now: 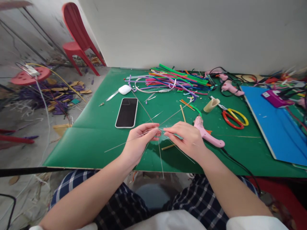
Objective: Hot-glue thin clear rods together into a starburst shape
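Note:
Both my hands meet over the near middle of the green table (pixel 81 140). My left hand (pixel 140 140) is closed in a pinch on a bundle of thin metal wires (pixel 160 153) that fan out in several directions. My right hand (pixel 185 137) is also closed, gripping the same wires where they cross, with a bit of pale green tape or strip at its fingers. The wire ends stick out left, toward the back and down past the table edge.
A black phone (pixel 127 112) and a white earbud case (pixel 124 89) lie left of my hands. A pink glue gun (pixel 207 135) lies right, with red-yellow scissors (pixel 233 118), a pile of coloured pipe cleaners (pixel 172 80), a blue board (pixel 275 127), and a red chair (pixel 76 38).

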A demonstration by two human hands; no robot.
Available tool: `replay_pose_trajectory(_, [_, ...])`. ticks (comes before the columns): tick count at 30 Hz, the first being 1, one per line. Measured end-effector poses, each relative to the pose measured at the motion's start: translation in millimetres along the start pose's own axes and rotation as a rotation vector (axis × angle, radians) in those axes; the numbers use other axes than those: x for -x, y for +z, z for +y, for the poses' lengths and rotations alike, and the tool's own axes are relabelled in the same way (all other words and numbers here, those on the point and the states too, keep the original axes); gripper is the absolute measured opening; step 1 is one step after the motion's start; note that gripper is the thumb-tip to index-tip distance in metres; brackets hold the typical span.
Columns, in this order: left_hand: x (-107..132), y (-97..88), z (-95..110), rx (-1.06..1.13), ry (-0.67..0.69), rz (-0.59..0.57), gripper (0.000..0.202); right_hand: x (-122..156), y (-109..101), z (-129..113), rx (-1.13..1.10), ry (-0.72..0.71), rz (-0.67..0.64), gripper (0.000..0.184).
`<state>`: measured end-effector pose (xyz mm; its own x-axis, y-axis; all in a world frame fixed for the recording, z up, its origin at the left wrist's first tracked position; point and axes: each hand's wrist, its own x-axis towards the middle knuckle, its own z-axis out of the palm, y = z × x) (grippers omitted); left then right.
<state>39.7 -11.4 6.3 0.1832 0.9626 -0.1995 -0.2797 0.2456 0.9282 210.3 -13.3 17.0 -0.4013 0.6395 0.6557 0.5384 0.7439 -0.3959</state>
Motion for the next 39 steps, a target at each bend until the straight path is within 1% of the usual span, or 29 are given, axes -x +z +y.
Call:
replay_pose_trajectory(4, [1.5,0.5,1.0,0.001,0.017,0.002,0.017,0.8,1.8,0.4,-0.012,-0.007,0.0,0.011])
replay_pose_trajectory(14, [3.7,0.2,2.3,-0.036,0.047,0.026,0.014,1.4,1.7,-0.9,-0.032,0.002,-0.012,0.011])
replay_pose_trajectory(21, [2.7,-0.1,-0.3,-0.041,0.062,0.015,0.013,1.3,4.4,-1.2,-0.055,0.002,-0.046,0.009])
replay_pose_trajectory(25, [2.7,0.4,0.4,-0.037,0.033,0.002,0.015,0.2,3.8,0.6,-0.054,0.057,-0.064,0.009])
replay_pose_trajectory(28, [4.1,1.1,0.9,-0.052,0.027,-0.002,0.017,-0.7,2.3,0.8,-0.045,0.083,-0.052,0.009])
replay_pose_trajectory(33, [5.3,1.5,0.5,-0.104,0.059,0.017,0.015,-2.0,0.1,-1.8,-0.1,0.165,-0.042,0.01])
replay_pose_trajectory(39, [6.1,1.4,0.9,-0.176,0.1,0.005,0.012,-3.3,-3.9,-4.0,-0.14,0.194,-0.043,0.009])
